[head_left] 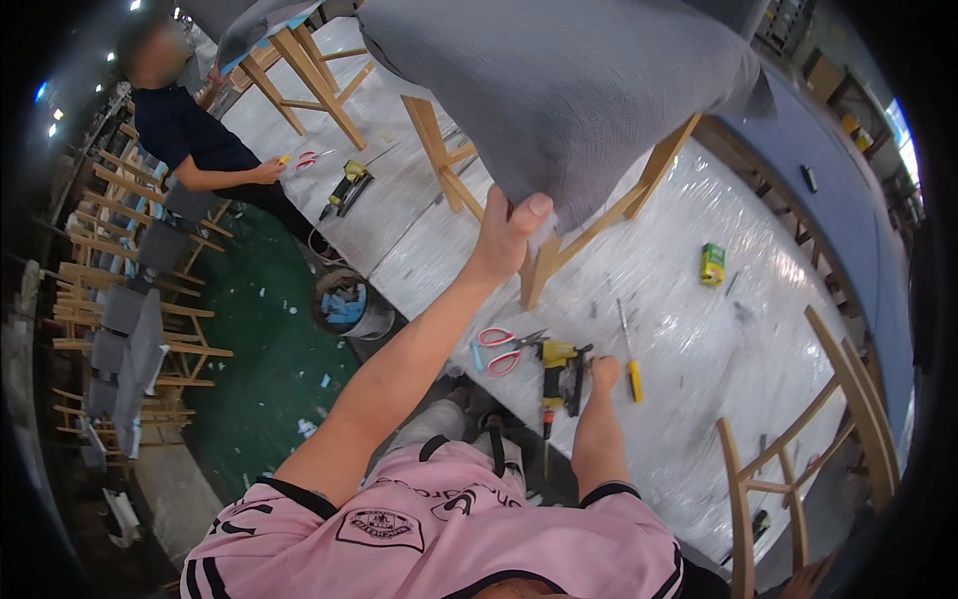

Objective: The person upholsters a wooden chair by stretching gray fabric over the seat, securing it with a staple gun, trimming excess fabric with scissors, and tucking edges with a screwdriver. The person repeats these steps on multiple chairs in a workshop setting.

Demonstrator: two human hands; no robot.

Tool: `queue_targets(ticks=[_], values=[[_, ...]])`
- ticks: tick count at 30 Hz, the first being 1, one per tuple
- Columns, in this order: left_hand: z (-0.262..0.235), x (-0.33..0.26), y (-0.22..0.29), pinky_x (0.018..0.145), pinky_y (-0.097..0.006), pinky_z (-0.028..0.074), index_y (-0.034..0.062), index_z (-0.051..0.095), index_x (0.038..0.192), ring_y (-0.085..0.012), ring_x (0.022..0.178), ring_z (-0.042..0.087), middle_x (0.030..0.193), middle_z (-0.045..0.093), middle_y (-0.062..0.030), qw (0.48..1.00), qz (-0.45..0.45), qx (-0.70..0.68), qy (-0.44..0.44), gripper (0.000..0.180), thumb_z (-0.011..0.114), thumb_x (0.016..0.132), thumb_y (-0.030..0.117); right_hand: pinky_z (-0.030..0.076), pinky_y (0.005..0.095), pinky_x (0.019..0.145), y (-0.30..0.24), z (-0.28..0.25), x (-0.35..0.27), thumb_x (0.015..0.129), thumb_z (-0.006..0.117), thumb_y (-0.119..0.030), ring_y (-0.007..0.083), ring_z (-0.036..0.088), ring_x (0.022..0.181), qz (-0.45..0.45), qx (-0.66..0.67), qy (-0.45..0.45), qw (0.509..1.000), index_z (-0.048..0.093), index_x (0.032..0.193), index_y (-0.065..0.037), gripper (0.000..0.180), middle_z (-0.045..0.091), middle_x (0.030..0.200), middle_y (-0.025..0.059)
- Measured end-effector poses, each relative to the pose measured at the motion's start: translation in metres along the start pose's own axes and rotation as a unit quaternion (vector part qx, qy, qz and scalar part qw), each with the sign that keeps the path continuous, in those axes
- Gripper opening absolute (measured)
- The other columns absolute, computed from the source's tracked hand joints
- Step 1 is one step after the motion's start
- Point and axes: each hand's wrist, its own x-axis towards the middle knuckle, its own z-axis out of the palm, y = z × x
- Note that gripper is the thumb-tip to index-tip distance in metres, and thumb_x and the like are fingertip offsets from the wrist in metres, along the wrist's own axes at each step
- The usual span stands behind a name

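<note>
- The grey chair is standing on the wrapped table, its cover pinched by the left hand; it could tip.
- The right hand, well apart, is touching the stapler; closure unclear, possibly misfiring beside scissors.

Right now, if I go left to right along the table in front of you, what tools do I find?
Red-handled scissors → yellow staple gun, right hand on it → yellow-handled screwdriver → small green-and-yellow box.
</note>
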Motion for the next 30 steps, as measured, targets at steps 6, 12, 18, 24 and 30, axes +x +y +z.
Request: queue_targets(ticks=[6, 12, 18, 24, 30], values=[[-0.010, 0.002, -0.009, 0.081, -0.031, 0.040, -0.0005, 0.058, 0.105, -0.0122, 0.090, 0.049, 0.097, 0.056, -0.0001, 1.000, -0.018, 0.008, -0.020, 0.052, 0.067, 0.087, 0.048, 0.055, 0.0502, 0.080, 0.008, 0.009, -0.014, 0.079, 0.080, -0.027, 0.0425, 0.071, 0.086, -0.116, -0.023, 0.081, 0.990, 0.069, 0.093, 0.001, 0.033, 0.073, 0.088, 0.0227], [0.017, 0.005, 0.008, 0.076, -0.031, 0.040, -0.0005, 0.059, 0.103, -0.0116, 0.087, 0.048, 0.093, 0.056, -0.0002, 1.000, 0.013, -0.012, 0.002, 0.050, 0.066, 0.088, 0.047, 0.055, 0.0398, 0.067, -0.025, -0.068, 0.005, 0.084, 0.081, -0.027, 0.0281, 0.071, 0.076, -0.101, 0.155, -0.009, 0.983, 0.066, 0.095, 0.000, 0.033, 0.070, 0.078, 0.0139], [0.006, 0.002, -0.010, 0.084, -0.030, 0.044, -0.0059, 0.062, 0.111, -0.0144, 0.094, 0.055, 0.102, 0.064, -0.0058, 1.000, -0.015, -0.005, 0.016, 0.058, 0.069, 0.087, 0.046, 0.059, 0.0289, 0.078, -0.268, -0.291, -0.172, 0.097, 0.071, -0.007, 0.0202, 0.074, 0.086, -0.330, 0.586, 0.023, 0.740, 0.066, 0.112, 0.007, 0.021, 0.072, 0.098, 0.0118], [0.013, 0.005, 0.005, 0.087, -0.031, 0.047, -0.0076, 0.063, 0.112, -0.0142, 0.097, 0.058, 0.104, 0.067, -0.0077, 0.999, 0.009, -0.035, -0.001, 0.055, 0.071, 0.088, 0.041, 0.058, 0.0285, 0.076, -0.350, -0.338, -0.226, 0.091, 0.077, -0.004, 0.0171, 0.075, 0.083, -0.564, 0.353, 0.150, 0.732, 0.069, 0.104, 0.005, 0.018, 0.075, 0.090, 0.0112], [0.013, 0.007, 0.006, 0.090, -0.031, 0.049, -0.0086, 0.063, 0.115, -0.0142, 0.101, 0.061, 0.109, 0.069, -0.0090, 0.998, -0.036, -0.056, -0.010, 0.047, 0.073, 0.088, 0.029, 0.056, 0.0292, 0.068, -0.364, -0.343, -0.225, 0.091, 0.078, -0.011, 0.0181, 0.073, 0.073, -0.595, 0.250, 0.171, 0.744, 0.068, 0.100, 0.001, 0.018, 0.072, 0.081, 0.0095]])
